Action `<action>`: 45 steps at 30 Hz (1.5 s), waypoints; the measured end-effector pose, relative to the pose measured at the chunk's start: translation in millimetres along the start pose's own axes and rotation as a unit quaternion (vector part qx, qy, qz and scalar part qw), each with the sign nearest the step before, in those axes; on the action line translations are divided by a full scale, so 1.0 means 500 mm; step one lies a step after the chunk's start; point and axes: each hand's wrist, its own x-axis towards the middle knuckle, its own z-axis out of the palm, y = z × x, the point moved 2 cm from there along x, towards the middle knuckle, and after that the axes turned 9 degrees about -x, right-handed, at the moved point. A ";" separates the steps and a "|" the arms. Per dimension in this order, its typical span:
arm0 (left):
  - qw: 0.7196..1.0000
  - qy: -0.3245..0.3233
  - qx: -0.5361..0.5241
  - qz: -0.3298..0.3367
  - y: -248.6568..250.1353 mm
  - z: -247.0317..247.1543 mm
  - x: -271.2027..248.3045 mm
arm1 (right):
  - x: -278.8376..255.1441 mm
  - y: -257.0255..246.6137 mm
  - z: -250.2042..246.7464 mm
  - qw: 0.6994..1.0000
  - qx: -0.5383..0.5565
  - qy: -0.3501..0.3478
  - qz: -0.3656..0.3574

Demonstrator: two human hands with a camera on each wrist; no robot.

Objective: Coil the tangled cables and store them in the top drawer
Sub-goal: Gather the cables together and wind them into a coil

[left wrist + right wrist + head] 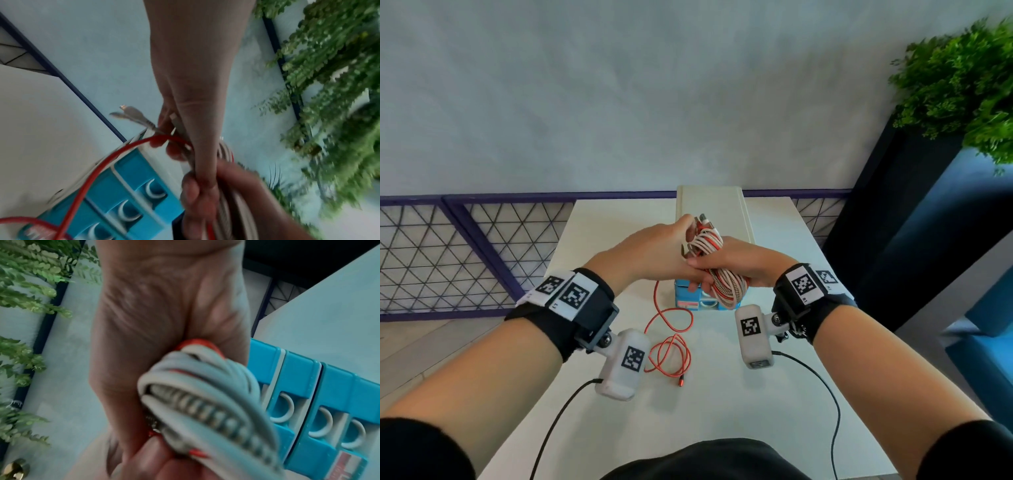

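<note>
Drawers of the small blue plastic three-drawer chest (697,301) on the white table (739,394) sit closed at 12 o'clock, contents hidden, while my right hand (736,262) grips the white, striped and red cable coil (717,270) above it and my left hand (650,250) pinches its top, a loose red cable (671,346) trailing toward 6 o'clock.

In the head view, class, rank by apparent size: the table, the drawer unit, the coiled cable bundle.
1. table
2. drawer unit
3. coiled cable bundle; partly hidden by the hands, so its true extent is unsure.
</note>
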 end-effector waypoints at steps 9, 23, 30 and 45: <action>0.902 -0.031 -0.426 -0.066 -0.082 -0.037 -0.013 | -0.012 0.036 -0.049 0.973 0.220 0.052 -0.042; 0.849 0.180 -0.480 -0.126 -0.038 0.032 0.008 | 0.038 0.045 -0.032 0.950 0.163 0.263 -0.040; 0.885 0.296 -0.358 -0.011 0.018 0.047 -0.005 | 0.056 0.030 -0.006 0.947 0.189 0.256 -0.039; 0.869 0.116 -0.481 0.009 0.002 0.053 -0.018 | 0.035 0.011 0.009 0.932 0.318 0.166 -0.049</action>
